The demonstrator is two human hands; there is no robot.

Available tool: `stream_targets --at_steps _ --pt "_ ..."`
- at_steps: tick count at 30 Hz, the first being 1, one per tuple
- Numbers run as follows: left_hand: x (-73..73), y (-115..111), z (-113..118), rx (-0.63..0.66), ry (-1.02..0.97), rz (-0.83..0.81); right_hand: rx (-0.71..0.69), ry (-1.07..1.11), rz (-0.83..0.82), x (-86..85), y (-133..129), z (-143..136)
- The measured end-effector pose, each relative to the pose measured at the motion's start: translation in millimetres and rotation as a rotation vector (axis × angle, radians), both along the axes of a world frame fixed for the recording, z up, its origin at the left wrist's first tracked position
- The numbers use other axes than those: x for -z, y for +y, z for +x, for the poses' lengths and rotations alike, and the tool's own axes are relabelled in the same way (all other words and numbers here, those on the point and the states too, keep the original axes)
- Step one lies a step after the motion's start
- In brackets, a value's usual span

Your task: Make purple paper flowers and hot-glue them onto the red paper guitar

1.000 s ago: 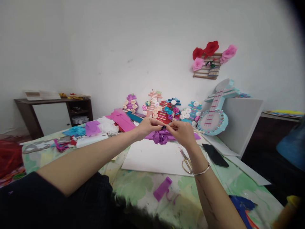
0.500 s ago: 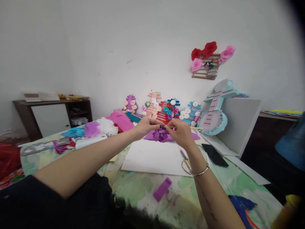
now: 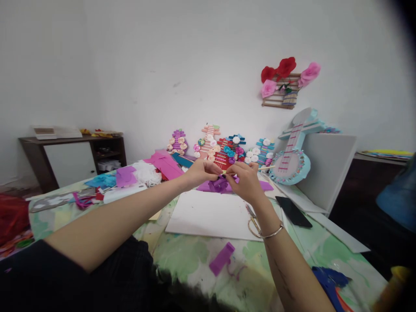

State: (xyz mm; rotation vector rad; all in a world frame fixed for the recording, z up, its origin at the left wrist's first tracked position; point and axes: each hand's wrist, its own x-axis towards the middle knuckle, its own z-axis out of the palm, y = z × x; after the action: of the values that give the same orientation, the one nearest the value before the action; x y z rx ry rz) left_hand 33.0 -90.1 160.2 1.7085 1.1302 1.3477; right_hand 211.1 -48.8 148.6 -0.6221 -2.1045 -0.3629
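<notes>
Above the far edge of a white board (image 3: 204, 214), my two hands meet fingertip to fingertip. Pinched in my right hand (image 3: 247, 183) is a thin pale stick (image 3: 269, 167), whose free end pokes out to the right past the knuckles. My left hand (image 3: 202, 170) is closed at the stick's other end, thumb and finger on a small yellowish bit (image 3: 224, 172) too small to make out. Just behind and below the fingers lies purple crepe paper (image 3: 256, 186) with a gathered purple piece. Gold-handled scissors (image 3: 254, 226) rest on the board, partly covered by my right wrist.
A folded purple paper strip (image 3: 221, 258) lies nearer me. A black phone (image 3: 294, 211) is on the right, a blue tool (image 3: 328, 281) at the near right. Coloured paper (image 3: 126, 175) is heaped left. Flower-trimmed stick crafts and a light-blue lute-shaped model (image 3: 292, 162) stand behind.
The fingertips of both hands have shifted slightly around the stick, and a yellowish bit now shows between them. The stick's free end has tilted up a little.
</notes>
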Motion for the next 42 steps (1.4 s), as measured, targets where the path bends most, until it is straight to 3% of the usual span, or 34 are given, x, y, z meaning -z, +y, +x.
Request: stream_targets --at_steps 20,27,42 --pt "-6.2 -3.2 -6.7 0.198 0.091 -0.054 -0.132 -0.055 0.108 -2.2 -5.6 2.0" --pt "-8.0 -4.0 -8.8 0.217 0.138 -0.101 -0.167 -0.084 0.089 -4.4 -8.5 5.1" --pt "-6.9 -4.7 -5.7 0.234 0.048 -0.159 -0.238 -0.111 0.071 -4.0 4.8 6.9"
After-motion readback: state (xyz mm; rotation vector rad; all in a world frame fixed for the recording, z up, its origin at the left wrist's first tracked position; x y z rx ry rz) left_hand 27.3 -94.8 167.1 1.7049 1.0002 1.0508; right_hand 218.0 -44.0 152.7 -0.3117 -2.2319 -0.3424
